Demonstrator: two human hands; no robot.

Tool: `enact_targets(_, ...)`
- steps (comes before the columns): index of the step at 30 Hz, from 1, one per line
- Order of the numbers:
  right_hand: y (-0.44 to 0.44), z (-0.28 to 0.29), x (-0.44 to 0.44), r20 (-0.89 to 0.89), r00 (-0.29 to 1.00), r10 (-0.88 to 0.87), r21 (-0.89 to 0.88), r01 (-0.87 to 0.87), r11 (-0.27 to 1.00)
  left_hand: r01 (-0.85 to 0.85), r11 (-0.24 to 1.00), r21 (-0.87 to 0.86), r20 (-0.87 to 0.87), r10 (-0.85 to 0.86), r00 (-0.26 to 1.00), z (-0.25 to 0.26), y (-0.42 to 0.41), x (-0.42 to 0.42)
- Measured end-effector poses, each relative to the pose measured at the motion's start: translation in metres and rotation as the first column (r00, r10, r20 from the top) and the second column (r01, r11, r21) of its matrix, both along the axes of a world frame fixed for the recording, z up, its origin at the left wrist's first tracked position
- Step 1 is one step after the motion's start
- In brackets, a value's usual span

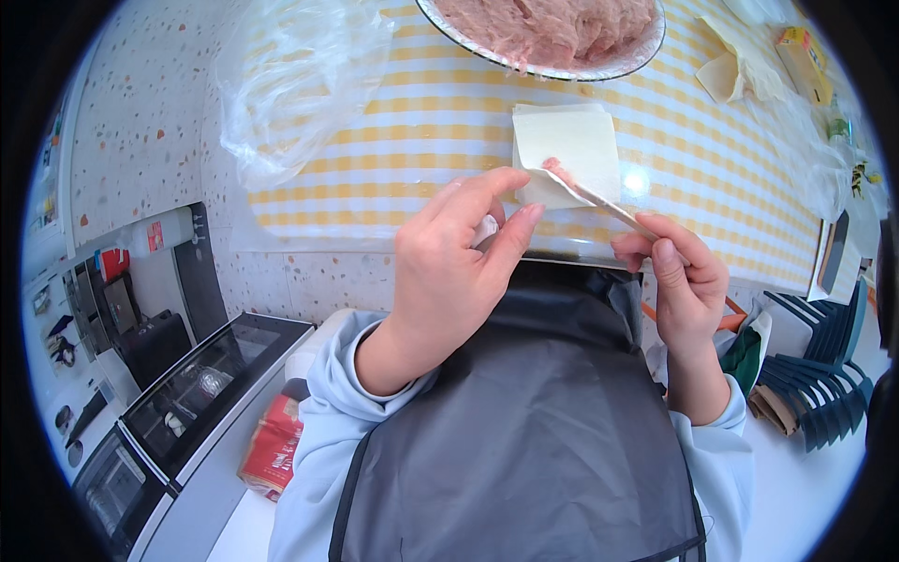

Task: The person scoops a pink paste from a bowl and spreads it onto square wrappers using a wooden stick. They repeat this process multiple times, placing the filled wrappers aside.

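A stack of square dough wrappers (579, 133) lies on the checked tablecloth near the table's front edge. My right hand (678, 274) grips a thin flat stick (618, 211), whose far tip meets a dab of pink minced meat (555, 167) on the top wrapper. The near corner of that wrapper is lifted beside the stick. My left hand (463, 246) is curved at the stack's left side, with a small whitish piece (486, 228) within its curled fingers. Beyond the stack stands an enamel bowl (604, 76) heaped with minced meat (548, 28).
A crumpled clear plastic bag (302, 91) lies at the back left. Loose wrapper sheets (734, 67), a yellow box (805, 64) and more plastic film are at the right. Stacked dark chairs (818, 379) stand right of the table. A glass-topped case (211, 386) is at the left.
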State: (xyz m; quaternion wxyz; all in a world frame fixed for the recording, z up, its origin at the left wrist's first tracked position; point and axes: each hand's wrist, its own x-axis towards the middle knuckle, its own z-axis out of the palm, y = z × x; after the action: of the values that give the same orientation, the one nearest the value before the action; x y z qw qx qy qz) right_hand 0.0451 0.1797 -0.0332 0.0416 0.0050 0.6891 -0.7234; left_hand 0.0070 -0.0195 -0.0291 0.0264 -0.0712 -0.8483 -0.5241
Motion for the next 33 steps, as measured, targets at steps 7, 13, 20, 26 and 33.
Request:
enact_targets(7,0.0036,-0.0013,-0.0028,-0.016,1.000,-0.017,-0.109,0.015,0.994,-0.035,0.999,0.006,-0.055,0.035,0.998,0.0005,0.0027,-0.0041)
enact_targets(13,0.0030,-0.0015,-0.0020,-0.016,1.000,-0.012,-0.118,0.010,0.993,-0.039,0.999,0.018,-0.101,0.041,0.994,-0.0002,0.0062,-0.0075)
enact_targets(20,0.0029,-0.0018,-0.0030,-0.011,1.000,-0.008,-0.117,0.007,0.993,-0.057,0.998,-0.006,-0.105,0.056,0.993,0.0016,0.0049,-0.0070)
enact_targets(26,0.0026,-0.0011,-0.0033,0.002,1.000,-0.010,-0.111,0.010,0.994,-0.036,0.999,0.010,-0.124,0.037,0.992,0.0014,0.0047,-0.0073)
enact_targets(33,0.0019,0.0008,-0.0037,0.043,0.999,-0.025,-0.104,0.029,0.994,0.059,0.998,0.031,-0.132,-0.054,0.990,0.0036,0.0034,-0.0085)
